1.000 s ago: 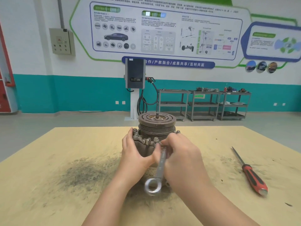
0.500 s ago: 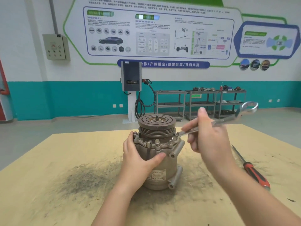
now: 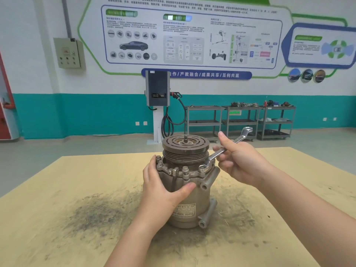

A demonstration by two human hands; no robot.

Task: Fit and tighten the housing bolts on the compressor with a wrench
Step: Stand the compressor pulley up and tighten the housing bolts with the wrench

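A grey metal compressor stands upright in the middle of the wooden table, its grooved pulley on top. Several housing bolts stick up around its flange. My left hand grips the housing's left side, thumb across the front. My right hand holds the shaft of a silver ring wrench. The wrench's lower ring sits on the bolt at the flange's right side, and its other end points up and to the right.
The wooden table has a dark smear of grime left of the compressor. Behind it lie an open floor, a charging post and metal shelving carts along the teal wall.
My right hand swung the wrench from the flange's front up and round to the right side. Its ring has come down onto the right-hand bolt. My left hand kept its hold.
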